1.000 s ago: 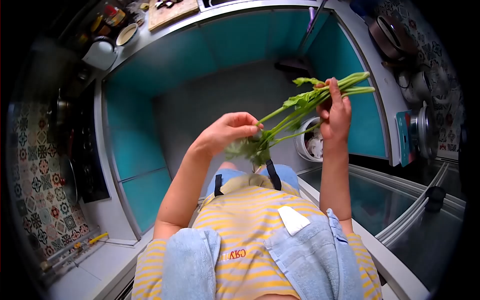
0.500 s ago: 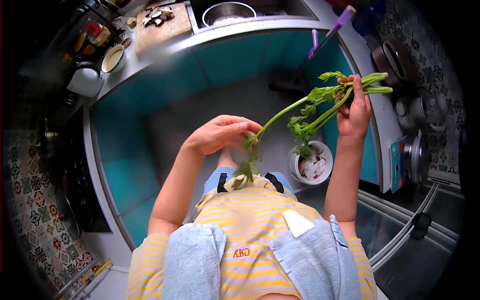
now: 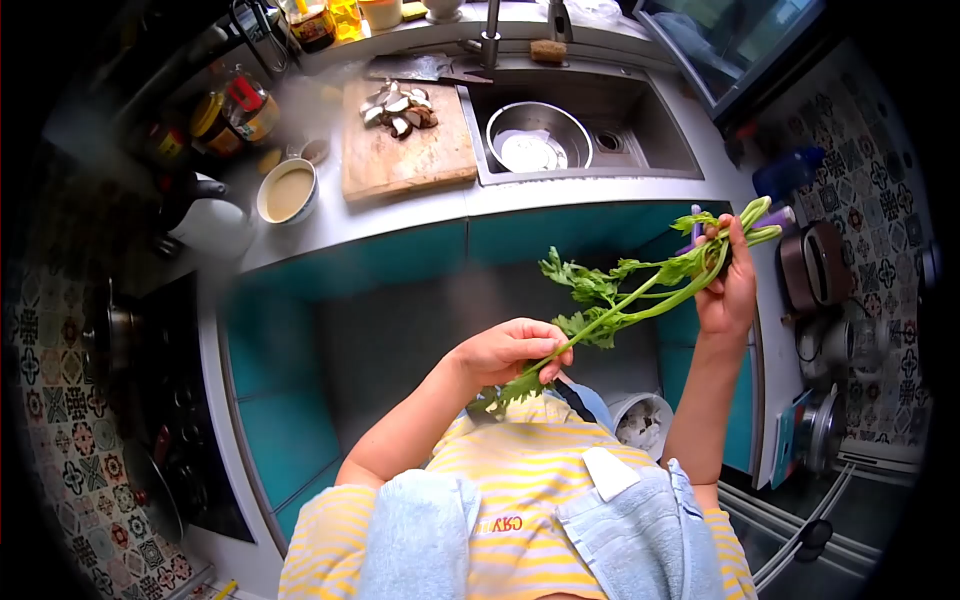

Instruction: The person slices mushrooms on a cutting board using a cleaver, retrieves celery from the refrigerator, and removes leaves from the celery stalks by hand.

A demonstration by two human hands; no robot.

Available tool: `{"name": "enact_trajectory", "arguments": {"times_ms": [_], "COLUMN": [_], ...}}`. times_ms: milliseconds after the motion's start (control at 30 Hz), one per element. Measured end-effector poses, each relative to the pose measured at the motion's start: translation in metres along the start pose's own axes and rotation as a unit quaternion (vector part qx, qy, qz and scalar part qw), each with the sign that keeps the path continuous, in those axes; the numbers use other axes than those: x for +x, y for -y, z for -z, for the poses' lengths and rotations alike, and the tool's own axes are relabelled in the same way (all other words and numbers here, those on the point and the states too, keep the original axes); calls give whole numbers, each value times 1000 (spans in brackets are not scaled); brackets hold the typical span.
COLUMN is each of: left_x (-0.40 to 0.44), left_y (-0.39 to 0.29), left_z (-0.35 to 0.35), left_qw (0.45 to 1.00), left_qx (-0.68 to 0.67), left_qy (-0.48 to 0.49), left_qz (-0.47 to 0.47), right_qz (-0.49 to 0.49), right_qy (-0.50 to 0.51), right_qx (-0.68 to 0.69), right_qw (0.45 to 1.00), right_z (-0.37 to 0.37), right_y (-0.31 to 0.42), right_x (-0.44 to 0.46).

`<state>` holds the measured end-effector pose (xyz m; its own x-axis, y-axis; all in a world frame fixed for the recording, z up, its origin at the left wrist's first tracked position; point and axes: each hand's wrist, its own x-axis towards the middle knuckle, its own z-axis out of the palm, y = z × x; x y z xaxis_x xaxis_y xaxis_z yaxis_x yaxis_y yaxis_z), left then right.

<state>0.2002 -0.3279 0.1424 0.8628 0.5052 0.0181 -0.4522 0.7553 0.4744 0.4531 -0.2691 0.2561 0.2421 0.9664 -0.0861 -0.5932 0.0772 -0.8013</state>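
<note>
A bunch of leafy green celery (image 3: 640,310) stretches between my two hands in front of my body. My right hand (image 3: 728,285) is closed around the pale stalk ends at the upper right. Lower and to the left, my left hand (image 3: 515,352) pinches one thin stem close to its leafy tip, which hangs over the striped shirt. Other leafy stems droop free between the hands.
Cut dark-and-white pieces (image 3: 400,108) lie on a wooden board (image 3: 410,165), left of a sink (image 3: 655,125) holding a metal bowl (image 3: 540,138). A cream-filled bowl (image 3: 288,192) stands further left. A white bin (image 3: 642,425) is below my right forearm.
The view has tilted up, bringing the sink and board into full sight. My left hand's fingers have closed on a stem, and the loose stems have swung away from the bin.
</note>
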Motion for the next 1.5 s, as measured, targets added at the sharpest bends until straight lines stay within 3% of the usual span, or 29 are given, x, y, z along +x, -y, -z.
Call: {"name": "enact_trajectory", "arguments": {"times_ms": [167,233,433,567,633,700,833,900,933,1200,1300,1500], "left_x": [-4,-3,21,58,79,97,130,136,140,141,136,120], "left_y": [-24,-40,-82,-111,-125,-132,-164,-171,-176,-204,-218,-244], "left_z": [23,19,21,33,46,65,52,66,68,76,85,110], "left_qw": [995,985,989,941,937,934,954,959,959,952,956,986], "left_qx": [58,150,113,268,281,256,32,-2,-4,1,44,4], "left_qy": [-76,-81,-89,-204,-199,-244,-297,-280,-283,-294,-285,-162], "left_qz": [21,0,-26,-18,-51,-43,-40,-39,-34,-87,-52,-49], "right_qz": [-7,-27,-20,-24,-3,23,-19,-8,-37,-48,-48,-48], "right_qy": [49,55,56,112,78,55,72,17,84,74,79,67], "right_qx": [-39,-34,-35,-24,-31,-15,-4,-21,8,30,42,50], "right_qw": [998,998,998,993,996,998,997,1000,996,996,995,995], "right_z": [-35,-42,-56,-45,-43,-38,-32,-32,-22,-18,-28,-54], "right_y": [-11,-22,-38,-35,-30,-19,-10,-11,-10,-5,-7,-13], "right_x": [39,58,117,173,201,236,288,312,330,390,397,397]}}
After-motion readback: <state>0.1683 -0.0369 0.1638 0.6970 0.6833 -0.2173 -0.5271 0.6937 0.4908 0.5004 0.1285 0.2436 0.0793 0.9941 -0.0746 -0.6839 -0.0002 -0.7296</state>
